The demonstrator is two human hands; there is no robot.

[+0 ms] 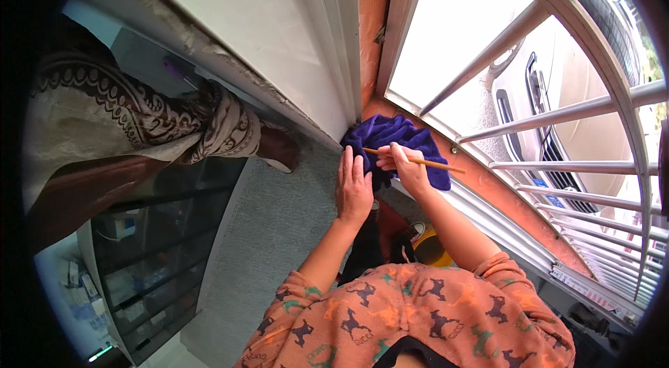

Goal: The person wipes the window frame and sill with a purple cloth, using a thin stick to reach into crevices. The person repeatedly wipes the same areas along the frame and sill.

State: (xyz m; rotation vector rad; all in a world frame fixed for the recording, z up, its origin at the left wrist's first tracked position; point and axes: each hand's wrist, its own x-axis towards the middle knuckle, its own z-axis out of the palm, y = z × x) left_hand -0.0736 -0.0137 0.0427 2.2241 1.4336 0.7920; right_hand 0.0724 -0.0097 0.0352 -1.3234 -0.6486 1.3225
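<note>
A crumpled purple cloth (402, 140) lies on the orange sill (470, 180) in the corner where the window frame meets the white frame. My right hand (405, 165) grips a thin wooden stick (441, 164) whose far end presses against the cloth. With fingers extended, my left hand (355, 182) rests on the left edge of the cloth, close to the stick's end. Folds of the cloth hide that end of the stick.
Metal window bars (564, 165) stand to the right, with a parked car (543, 106) outside. A knotted patterned curtain (230, 125) hangs at the left near a dark shelved cabinet (157, 253). A yellow bucket (433, 248) is on the floor near my feet.
</note>
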